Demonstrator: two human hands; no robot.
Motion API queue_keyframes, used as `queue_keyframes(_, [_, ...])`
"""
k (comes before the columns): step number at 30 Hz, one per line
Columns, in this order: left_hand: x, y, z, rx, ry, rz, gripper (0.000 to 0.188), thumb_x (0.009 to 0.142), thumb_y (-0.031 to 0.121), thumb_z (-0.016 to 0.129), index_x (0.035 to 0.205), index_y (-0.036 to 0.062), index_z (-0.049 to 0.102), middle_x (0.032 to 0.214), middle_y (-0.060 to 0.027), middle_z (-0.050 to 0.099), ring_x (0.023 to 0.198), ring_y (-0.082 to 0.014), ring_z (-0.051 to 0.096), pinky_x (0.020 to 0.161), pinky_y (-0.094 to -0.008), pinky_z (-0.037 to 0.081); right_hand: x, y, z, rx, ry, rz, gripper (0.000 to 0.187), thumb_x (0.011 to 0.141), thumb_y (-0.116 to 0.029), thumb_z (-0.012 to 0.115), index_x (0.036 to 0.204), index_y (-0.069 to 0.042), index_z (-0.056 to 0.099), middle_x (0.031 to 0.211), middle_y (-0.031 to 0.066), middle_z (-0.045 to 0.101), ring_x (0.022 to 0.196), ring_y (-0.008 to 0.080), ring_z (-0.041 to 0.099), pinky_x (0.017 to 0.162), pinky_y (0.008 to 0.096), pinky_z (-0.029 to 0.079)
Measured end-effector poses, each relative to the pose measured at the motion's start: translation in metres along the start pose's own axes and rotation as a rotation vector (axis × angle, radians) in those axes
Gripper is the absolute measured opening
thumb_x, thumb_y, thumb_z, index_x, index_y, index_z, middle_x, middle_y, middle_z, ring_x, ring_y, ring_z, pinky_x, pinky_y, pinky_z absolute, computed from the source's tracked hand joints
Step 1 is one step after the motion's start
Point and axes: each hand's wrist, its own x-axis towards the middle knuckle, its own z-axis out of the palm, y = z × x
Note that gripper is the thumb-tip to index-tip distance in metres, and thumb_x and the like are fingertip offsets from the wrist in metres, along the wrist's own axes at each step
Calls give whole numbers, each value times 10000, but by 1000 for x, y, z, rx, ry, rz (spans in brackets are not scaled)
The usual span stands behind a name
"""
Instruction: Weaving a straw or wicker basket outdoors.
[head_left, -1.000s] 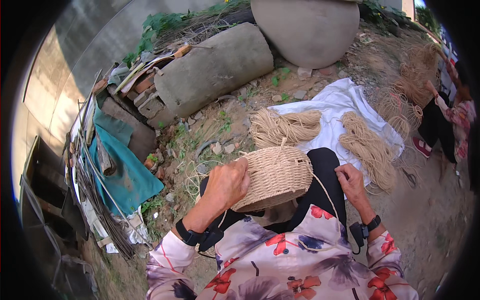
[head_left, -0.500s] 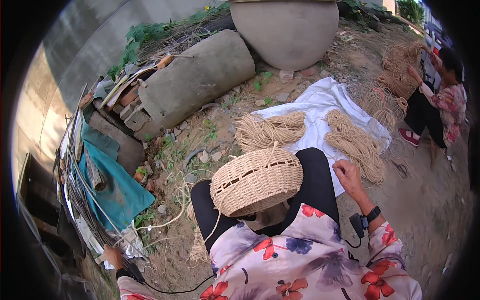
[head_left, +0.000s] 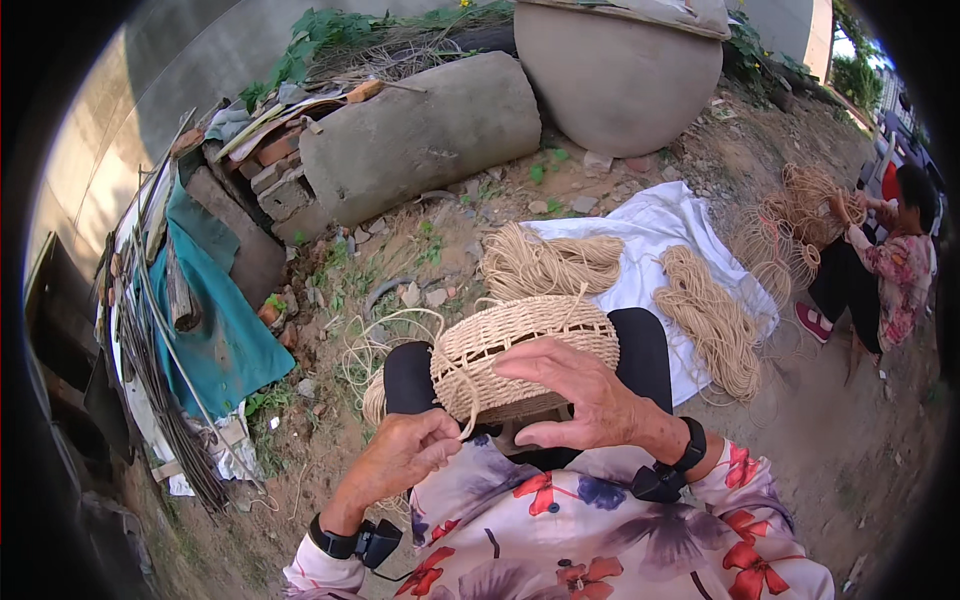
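Observation:
A round basket woven of pale straw cord (head_left: 530,335) rests on my lap between my knees, with a row of gaps running around its side. My left hand (head_left: 413,450) is closed at the basket's near left, pinching a strand of cord (head_left: 469,405) that loops up against the weave. Over the near right side of the basket, my right hand (head_left: 580,395) is held with thumb and fingers spread apart, nothing in its grip. It covers part of the basket's lower side and opening.
Two coiled bundles of cord, one left (head_left: 550,262) and one right (head_left: 708,325), lie on a white cloth (head_left: 650,225) beyond my knees. Another person (head_left: 895,255) sits at far right handling cord-coloured frames. A concrete cylinder (head_left: 425,140), large pot (head_left: 620,80) and teal sheet (head_left: 215,320) stand around.
My left hand has come in from the far left to the basket. My right hand has moved left from beside my knee and opened over the basket.

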Motion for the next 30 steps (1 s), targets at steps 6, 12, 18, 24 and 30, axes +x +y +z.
queue_keyframes(6, [21, 73, 36, -299, 99, 376, 147, 936, 127, 648, 996, -8, 650, 814, -39, 670, 721, -113, 658, 648, -284, 529, 4, -16, 35, 587, -100, 255, 746, 907, -423, 672, 1464, -29, 371, 1121, 127, 590, 981, 237, 604, 874, 349, 485])
queue_keyframes(12, [26, 51, 43, -280, 369, 338, 89, 900, 66, 667, 946, -9, 654, 828, -47, 678, 716, -95, 650, 627, -251, 507, -18, -12, 29, 727, 23, 514, 453, 1046, -337, 473, 1366, -18, 506, 925, 46, 618, 794, 81, 574, 694, 230, 466])
queue_keyframes(18, [58, 41, 32, 166, 511, 602, 373, 868, 284, 696, 1148, 50, 622, 1136, -139, 650, 1012, -305, 637, 864, -392, 496, -16, -20, -6, 518, 137, 453, 262, 1018, -189, 545, 1169, -10, 662, 881, 13, 638, 747, 53, 552, 662, 216, 466])
queue_keyframes(24, [53, 49, 55, 47, -8, 522, 773, 897, 400, 667, 1519, 105, 316, 1272, -213, 592, 1070, -348, 605, 935, -416, 467, 2, -30, -31, 644, 365, 491, 266, 1000, -182, 580, 1178, 0, 655, 779, -27, 589, 664, 10, 469, 580, 165, 364])
queue_keyframes(30, [-2, -40, 14, -407, -317, -209, 464, 939, 292, 638, 1332, 57, 560, 985, -127, 704, 803, -205, 661, 749, -340, 526, 13, 12, -47, 258, 267, 576, 189, 969, -147, 620, 1065, 11, 662, 792, -17, 619, 698, 28, 526, 608, 198, 418])
